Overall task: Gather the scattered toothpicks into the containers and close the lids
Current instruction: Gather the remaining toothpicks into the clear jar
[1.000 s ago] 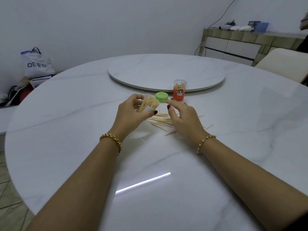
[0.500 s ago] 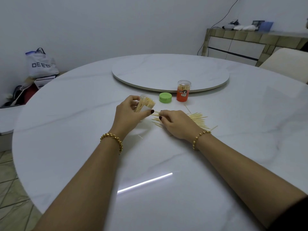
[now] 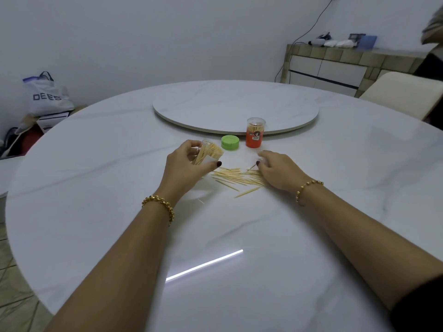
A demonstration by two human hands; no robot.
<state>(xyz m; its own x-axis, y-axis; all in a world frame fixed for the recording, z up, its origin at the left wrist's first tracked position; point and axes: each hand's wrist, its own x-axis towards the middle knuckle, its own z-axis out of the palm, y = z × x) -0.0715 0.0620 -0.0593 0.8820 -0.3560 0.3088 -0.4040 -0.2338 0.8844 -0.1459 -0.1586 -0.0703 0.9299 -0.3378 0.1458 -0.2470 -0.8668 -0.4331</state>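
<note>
Toothpicks (image 3: 236,177) scattered; green lid (image 3: 230,142), orange container (image 3: 255,136) beyond. Left hand (image 3: 185,167) gripping tilted clear container (image 3: 209,153); right hand (image 3: 279,170) curled, hold unclear.

Turntable (image 3: 236,109), bag (image 3: 48,97), sideboard (image 3: 335,65).

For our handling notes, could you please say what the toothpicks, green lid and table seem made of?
The toothpicks look like wood or bamboo: pale tan, matt, thin with pointed ends. The green lid is probably plastic: even colour, smooth, moulded round shape. The table seems polished marble or a marble-look slab: white, grey-veined, glossy enough to mirror light.
</note>
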